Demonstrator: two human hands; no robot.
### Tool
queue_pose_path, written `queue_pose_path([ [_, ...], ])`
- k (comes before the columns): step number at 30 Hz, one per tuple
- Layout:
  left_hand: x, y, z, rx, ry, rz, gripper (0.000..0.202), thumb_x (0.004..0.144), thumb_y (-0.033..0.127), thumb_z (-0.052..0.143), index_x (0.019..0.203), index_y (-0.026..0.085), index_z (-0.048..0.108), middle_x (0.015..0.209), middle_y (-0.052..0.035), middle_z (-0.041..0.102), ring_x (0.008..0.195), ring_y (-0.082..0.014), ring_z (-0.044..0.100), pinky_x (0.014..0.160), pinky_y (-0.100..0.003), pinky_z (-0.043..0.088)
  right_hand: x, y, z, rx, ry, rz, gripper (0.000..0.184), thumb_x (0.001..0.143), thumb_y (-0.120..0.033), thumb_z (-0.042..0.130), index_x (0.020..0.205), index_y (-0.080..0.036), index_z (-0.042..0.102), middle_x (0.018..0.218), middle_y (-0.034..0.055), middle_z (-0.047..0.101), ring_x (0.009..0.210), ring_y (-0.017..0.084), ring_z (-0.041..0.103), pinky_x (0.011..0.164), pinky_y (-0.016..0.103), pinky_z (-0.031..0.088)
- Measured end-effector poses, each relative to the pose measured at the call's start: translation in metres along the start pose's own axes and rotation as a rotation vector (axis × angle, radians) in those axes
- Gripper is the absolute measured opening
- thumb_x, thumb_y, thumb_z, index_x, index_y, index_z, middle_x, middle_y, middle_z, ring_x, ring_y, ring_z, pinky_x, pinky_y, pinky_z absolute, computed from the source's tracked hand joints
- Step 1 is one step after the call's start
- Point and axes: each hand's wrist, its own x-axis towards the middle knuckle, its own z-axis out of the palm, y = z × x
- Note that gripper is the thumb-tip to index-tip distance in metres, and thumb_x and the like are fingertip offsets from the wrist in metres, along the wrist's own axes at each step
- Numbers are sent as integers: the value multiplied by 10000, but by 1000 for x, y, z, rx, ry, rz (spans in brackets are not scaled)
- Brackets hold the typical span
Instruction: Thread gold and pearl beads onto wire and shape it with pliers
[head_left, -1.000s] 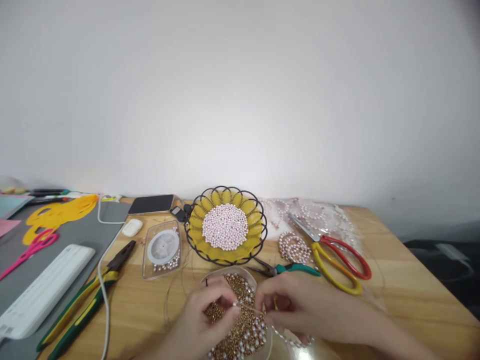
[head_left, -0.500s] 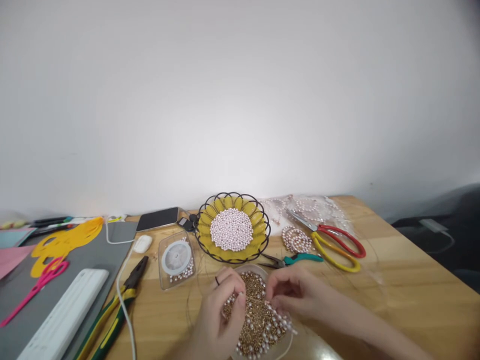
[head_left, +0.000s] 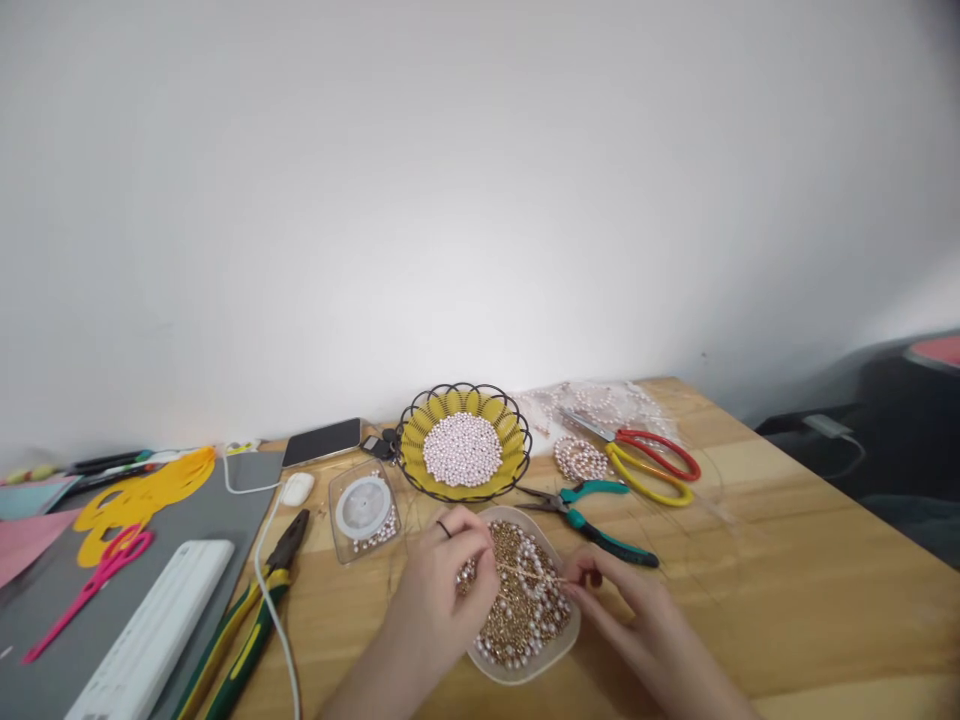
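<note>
1. From my remote seat, I see the right hand [head_left: 637,612] drawn back from the teal-handled pliers [head_left: 577,512]; half a second ago it partly covered them, and now both handles show.
2. My view has swung too: a red surface [head_left: 937,352] now shows at the far right edge.
3. The left hand [head_left: 444,572] has thumb and forefinger pinched together on a tan thread [head_left: 526,573].
4. The right hand's thumb and forefinger are likewise clamped on the thread's other end.
5. I find the thread stretched between both hands, above the bowl [head_left: 517,678] of gold and pearly beads [head_left: 517,640].
6. Any markings on the white strip [head_left: 154,635] at left are too small for me to read.
</note>
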Motion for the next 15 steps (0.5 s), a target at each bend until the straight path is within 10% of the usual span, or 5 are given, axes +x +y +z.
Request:
queue_pose_path([
  [8,-60,1,1,314,-224,-64,213,905,115,513,748,184,639,852,-81,672,793,-234,681,696,-301,514,-25,-10,-4,-35,-95,-82,183,977,-224,535,853,-233,669,772,23,685,690,193,663,633,285,551],
  [15,-119,-24,27,298,47,-114,207,973,201,571,770,227,597,779,-32,681,725,-203,685,642,-264,516,-54,0,6,-75,-77,55,166,981,-268,555,828,-250,616,752,5,660,663,193,648,634,301,546],
])
